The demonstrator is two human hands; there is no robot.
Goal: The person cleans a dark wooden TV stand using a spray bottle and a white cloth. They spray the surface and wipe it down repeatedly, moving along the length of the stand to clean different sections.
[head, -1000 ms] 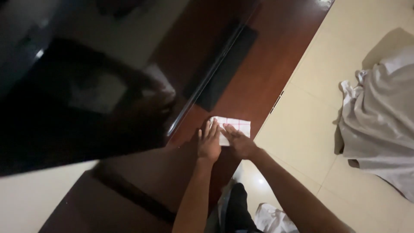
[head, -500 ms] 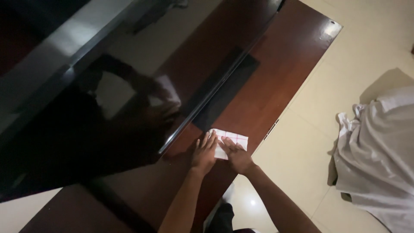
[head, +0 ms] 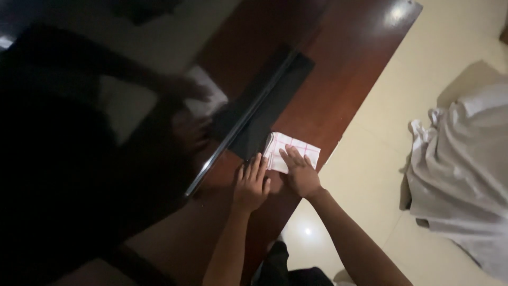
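Nearest the camera, the left hand (head: pixel 252 185) lies flat on the dark red-brown wooden bench (head: pixel 338 79), fingers spread and open, its fingertips touching or just short of the near edge of the folded cloth (head: pixel 296 151). Just beside it the right hand (head: pixel 300 173) presses palm-down on the cloth, fingers open and extended; neither hand's grip is clamped on anything. The cloth is white with thin red check lines, folded into a small rectangle, lying on the bench near its floor-side edge. It looks light, soft and limp, so it would likely sag and unfold if lifted by one corner; a pinch across the stacked layers at the folded edge seems the surest hold. Beyond the cloth stands a flat television screen (head: pixel 106 159) on its dark base (head: pixel 275 100). Off to the right, crumpled pale fabric (head: pixel 465 175) lies on the cream tiled floor (head: pixel 370 169).
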